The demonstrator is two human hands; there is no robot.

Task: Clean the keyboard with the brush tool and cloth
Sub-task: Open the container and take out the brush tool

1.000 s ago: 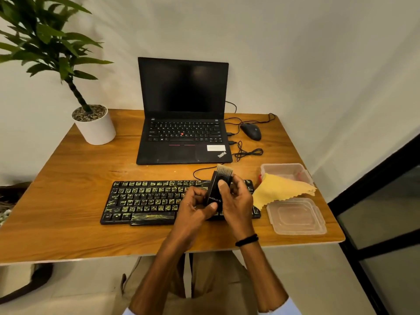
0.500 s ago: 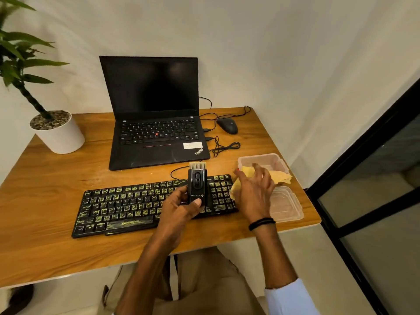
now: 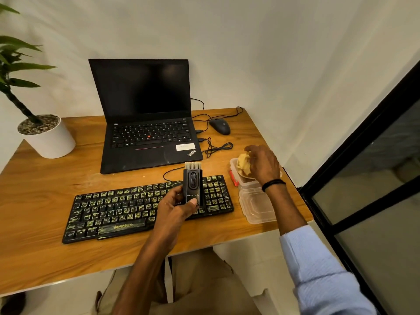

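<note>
A black keyboard [image 3: 127,208] with dirty, yellow-smeared keys lies on the wooden desk [image 3: 45,196]. My left hand [image 3: 175,208] grips the black brush tool [image 3: 193,185] upright above the keyboard's right part, pale bristles pointing away from me. My right hand [image 3: 261,164] holds the bunched yellow cloth [image 3: 243,164] over the open clear plastic box [image 3: 236,178] to the right of the keyboard.
The box's clear lid [image 3: 256,208] lies at the desk's right edge. Behind the keyboard stand an open black laptop [image 3: 145,123], a black mouse [image 3: 220,126] with loose cables [image 3: 218,147], and a white plant pot [image 3: 47,137] at far left.
My right hand let go of the brush tool, moved right, gathered the yellow cloth and now bunches it over the box. My left hand keeps the brush upright.
</note>
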